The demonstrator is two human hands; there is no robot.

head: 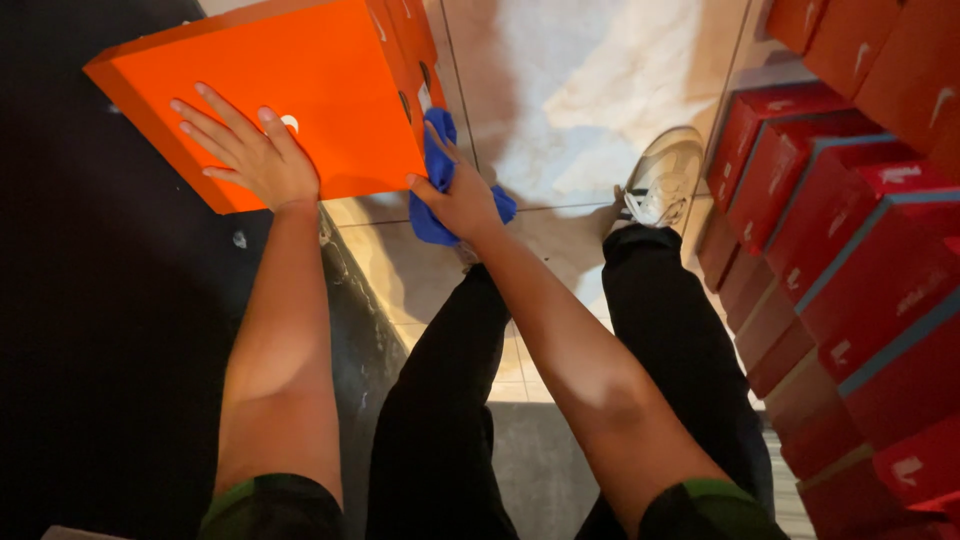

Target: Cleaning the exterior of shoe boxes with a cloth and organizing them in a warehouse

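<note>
We count one bright orange cardboard shoe box (290,100) held up in front of us, and one crumpled blue cloth (436,180) against its side. Two bare hands are on them, our left hand (255,150) and our right hand (460,200). One pale grey sneaker (662,178) shows on the glossy tiled floor (570,90). At the right we make out at least nine stacked red cardboard shoe boxes (850,250); the edges of the view cut off more, so their full number cannot be told.
</note>
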